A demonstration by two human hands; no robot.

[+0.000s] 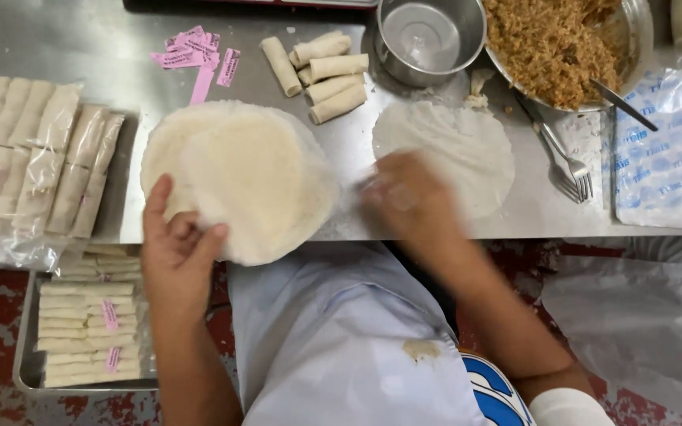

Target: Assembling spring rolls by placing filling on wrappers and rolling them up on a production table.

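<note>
Left hand [177,244] pinches wrapper stack [238,177], centre-left | right hand [408,197] blurred, I cannot tell its grip, over 1 wrapper [467,142] | I count 6 finished rolls [321,71] up top; filling [550,43] remains.

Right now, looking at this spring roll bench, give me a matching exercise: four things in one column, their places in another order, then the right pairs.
Things:
1. wrapper stack
2. single wrapper
3. fork
4. metal cup

Places:
A. beside the bowl of filling, top of the bench
B. under the right hand
C. at the left hand, near the bench edge
D. right of the single wrapper

Pairs: 1-C, 2-B, 3-D, 4-A
</note>
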